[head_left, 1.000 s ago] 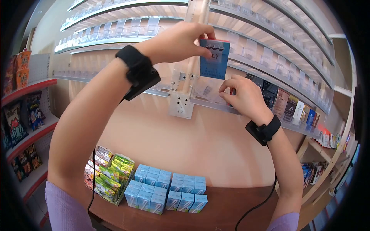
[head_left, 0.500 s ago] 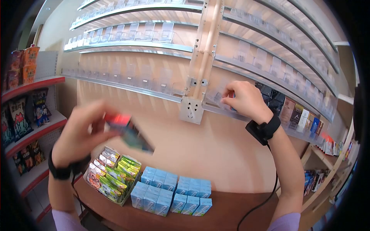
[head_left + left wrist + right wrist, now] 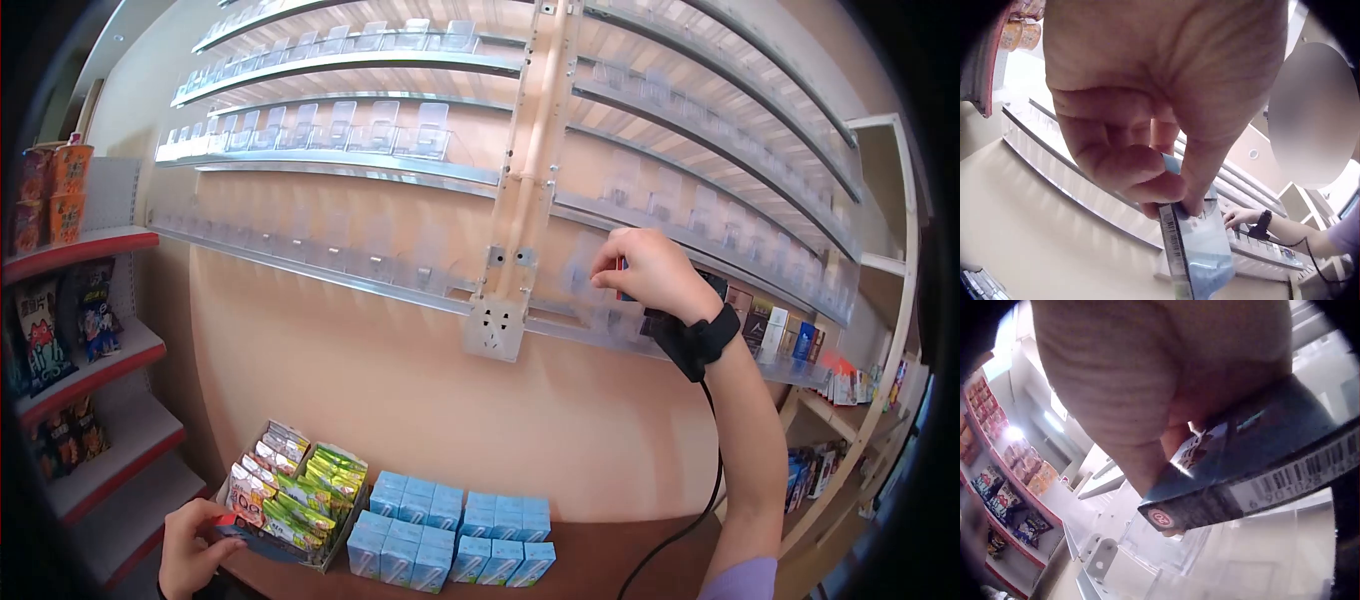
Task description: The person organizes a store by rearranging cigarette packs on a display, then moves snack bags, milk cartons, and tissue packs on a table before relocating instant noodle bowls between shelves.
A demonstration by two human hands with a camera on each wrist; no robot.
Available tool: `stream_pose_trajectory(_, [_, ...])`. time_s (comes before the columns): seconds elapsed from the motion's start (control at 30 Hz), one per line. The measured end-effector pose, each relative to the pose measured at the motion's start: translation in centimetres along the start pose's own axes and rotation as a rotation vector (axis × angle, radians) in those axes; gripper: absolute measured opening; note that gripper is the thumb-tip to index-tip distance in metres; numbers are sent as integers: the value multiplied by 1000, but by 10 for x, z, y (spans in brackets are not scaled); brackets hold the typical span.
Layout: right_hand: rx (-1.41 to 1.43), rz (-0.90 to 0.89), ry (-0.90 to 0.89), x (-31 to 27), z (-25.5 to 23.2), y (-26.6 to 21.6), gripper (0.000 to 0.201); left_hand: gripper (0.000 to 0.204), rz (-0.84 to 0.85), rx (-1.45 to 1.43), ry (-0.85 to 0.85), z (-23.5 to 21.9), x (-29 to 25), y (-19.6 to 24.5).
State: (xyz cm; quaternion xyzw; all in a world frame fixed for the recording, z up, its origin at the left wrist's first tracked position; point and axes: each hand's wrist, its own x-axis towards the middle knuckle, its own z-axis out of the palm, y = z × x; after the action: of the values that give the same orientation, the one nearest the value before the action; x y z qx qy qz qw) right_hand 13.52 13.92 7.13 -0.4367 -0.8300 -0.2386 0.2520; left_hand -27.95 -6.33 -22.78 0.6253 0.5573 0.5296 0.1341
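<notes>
My left hand [image 3: 190,552], low at the left in the head view, pinches a blue cigarette pack [image 3: 1204,256] between thumb and fingers. Its barcode side shows in the left wrist view. In the head view that pack overlaps the front of the boxes of snack pouches [image 3: 290,490]. Up at the lower right shelf [image 3: 640,335], my right hand [image 3: 655,272] grips a dark blue cigarette pack [image 3: 1241,462]. The right wrist view shows its barcode edge and a round "20" mark, with clear plastic dividers [image 3: 1166,540] just beyond. Fingers cover part of each pack.
Blue drink cartons [image 3: 400,550] stand in groups on the brown table [image 3: 630,545]. A socket plate [image 3: 493,330] sits at the base of the shelf post. More packs [image 3: 775,330] line the shelf right of my right hand. Snack shelves [image 3: 90,370] stand at left.
My left hand has carried its pack from the upper shelves down to the lower left, beside the snack boxes. My right hand stays at the lower right shelf. The head view has tilted upward.
</notes>
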Motion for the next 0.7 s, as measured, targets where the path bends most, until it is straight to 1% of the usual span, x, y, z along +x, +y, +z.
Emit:
stream_pose_trajectory(0.03, [-46,-46,-4,0,1,0,11,25,-14,26,-4,-2,1,5])
stream_pose_trajectory(0.07, [-48,-46,-1,-1,1,-2,11,25,-11,26,-2,-1,2,5])
stream_pose_trajectory(0.13, [-78,-32,-60,0,1,-5,10,25,-3,-34,-3,-2,4,5])
stream_pose_trajectory(0.27, [-99,-37,-42,0,0,-9,10,24,3,-15,-27,-2,8,4])
stream_pose_trajectory(0.33, [-50,28,-81,-1,-3,-14,10,24,0,-79,-24,0,10,-1])
stream_pose_trajectory(0.47, [-39,68,-84,2,-4,-19,10,24,-10,-71,-39,0,14,-4])
stream_pose_trajectory(0.53, [-82,-3,-45,4,-2,-18,10,24,-9,-67,-42,0,15,-7])
stream_pose_trajectory(0.67, [-88,-14,-80,6,-2,-27,11,24,8,-61,-57,0,17,-8])
stream_pose_trajectory(0.7, [-123,12,-119,5,-5,-33,11,24,20,-39,-60,0,17,-7])
